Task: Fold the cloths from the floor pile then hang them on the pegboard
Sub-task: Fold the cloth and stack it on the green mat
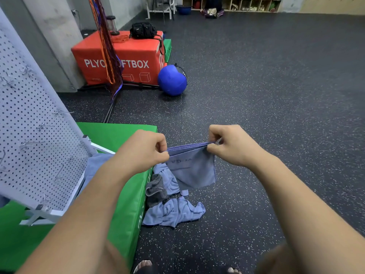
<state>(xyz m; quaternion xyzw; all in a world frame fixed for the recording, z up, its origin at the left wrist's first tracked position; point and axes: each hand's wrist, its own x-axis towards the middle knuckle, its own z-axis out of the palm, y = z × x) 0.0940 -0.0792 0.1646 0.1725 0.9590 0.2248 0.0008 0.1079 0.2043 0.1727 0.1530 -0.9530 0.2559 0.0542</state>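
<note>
A folded blue cloth hangs in the air between my hands, its layered top edge stretched level. My left hand pinches the cloth's left top corner. My right hand pinches the right top corner. Below it on the dark floor lies the pile of crumpled blue cloths with a grey one among them. The white pegboard with several metal hooks stands tilted at the left. Another blue cloth shows at the pegboard's lower right edge.
A green mat carries the pegboard's white frame, right beside the pile. Further back stand a red plyo box with a black bag on it, and a blue ball. Speckled floor stretches to the right. My sandalled feet show at the bottom.
</note>
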